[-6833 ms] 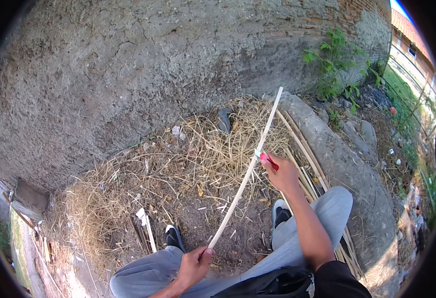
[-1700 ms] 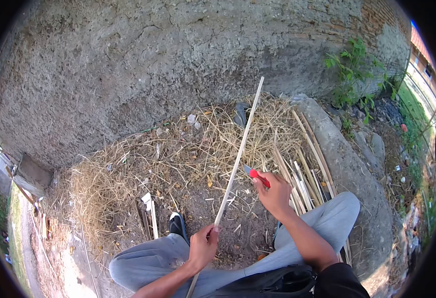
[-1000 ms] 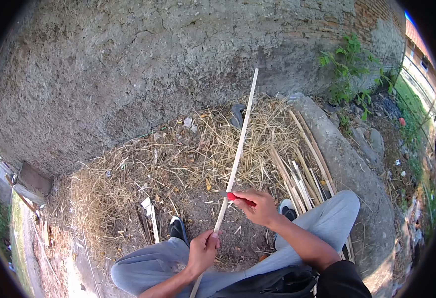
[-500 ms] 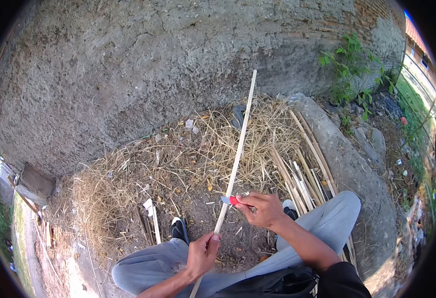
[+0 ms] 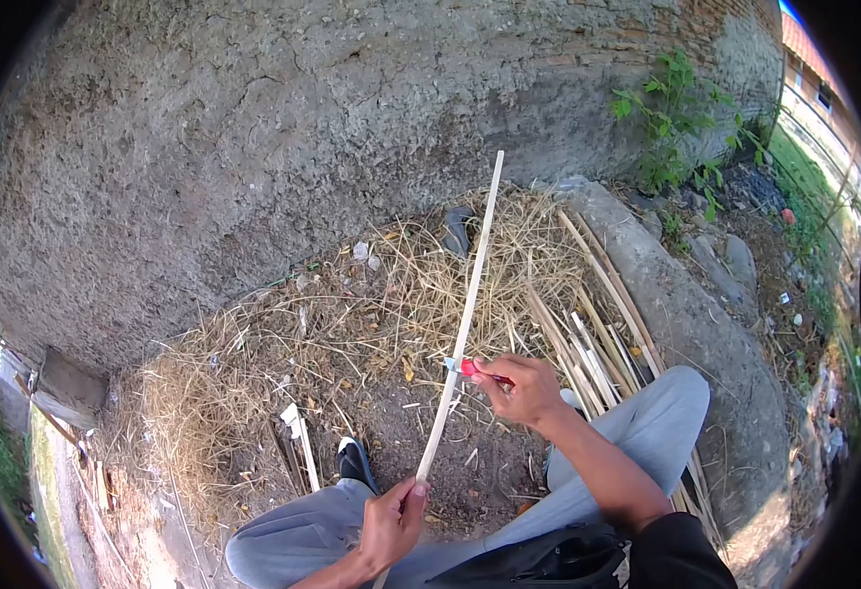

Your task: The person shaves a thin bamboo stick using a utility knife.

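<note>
My left hand is closed around the lower part of a long, pale wooden strip, which slants up and away toward the wall. In my right hand is a red-handled utility knife, gripped between thumb and fingers. Its short blade lies against the strip, some way above my left hand. The lower end of the strip passes behind my left hand and forearm, over my lap.
Several wooden strips lie by my right leg, beside a concrete kerb. Dry straw and shavings cover the ground before a rough wall. A dark shoe-like object and a green plant are near the wall.
My right hand and the knife have moved up along the strip, away from my left hand. My left hand still grips the strip, slightly lower in view. The view has shifted a little.
</note>
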Demonstrator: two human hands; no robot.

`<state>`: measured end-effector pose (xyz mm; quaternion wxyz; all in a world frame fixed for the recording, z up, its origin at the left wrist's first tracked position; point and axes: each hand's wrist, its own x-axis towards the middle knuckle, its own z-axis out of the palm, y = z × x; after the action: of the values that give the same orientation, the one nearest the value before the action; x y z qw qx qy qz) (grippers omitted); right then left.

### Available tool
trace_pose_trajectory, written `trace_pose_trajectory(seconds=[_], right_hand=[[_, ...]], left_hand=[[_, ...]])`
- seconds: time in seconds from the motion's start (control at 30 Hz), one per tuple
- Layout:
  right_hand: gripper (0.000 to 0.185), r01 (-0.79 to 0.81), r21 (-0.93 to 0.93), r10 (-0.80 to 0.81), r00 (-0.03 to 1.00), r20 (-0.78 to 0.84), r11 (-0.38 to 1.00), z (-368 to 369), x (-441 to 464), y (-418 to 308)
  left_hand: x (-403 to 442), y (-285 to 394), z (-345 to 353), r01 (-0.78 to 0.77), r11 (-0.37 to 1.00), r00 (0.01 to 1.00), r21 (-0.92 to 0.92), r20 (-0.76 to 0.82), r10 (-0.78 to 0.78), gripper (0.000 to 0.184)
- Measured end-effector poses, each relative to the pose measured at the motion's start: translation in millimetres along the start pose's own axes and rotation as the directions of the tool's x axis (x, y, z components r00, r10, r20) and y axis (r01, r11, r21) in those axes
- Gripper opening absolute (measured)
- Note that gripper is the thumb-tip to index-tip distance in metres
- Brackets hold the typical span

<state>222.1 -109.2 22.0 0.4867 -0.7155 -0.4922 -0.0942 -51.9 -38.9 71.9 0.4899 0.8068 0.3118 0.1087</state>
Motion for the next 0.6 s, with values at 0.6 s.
trace_pose_trajectory(seconds=[0.6], right_hand=[[0.022,-0.399,-0.164,0.396,0.917,-0.052,0.902,-24,25,85]], left_hand=[[-57,-3,-14,0.135,0.978,0.986,0.161,0.077,-0.149,0.026]])
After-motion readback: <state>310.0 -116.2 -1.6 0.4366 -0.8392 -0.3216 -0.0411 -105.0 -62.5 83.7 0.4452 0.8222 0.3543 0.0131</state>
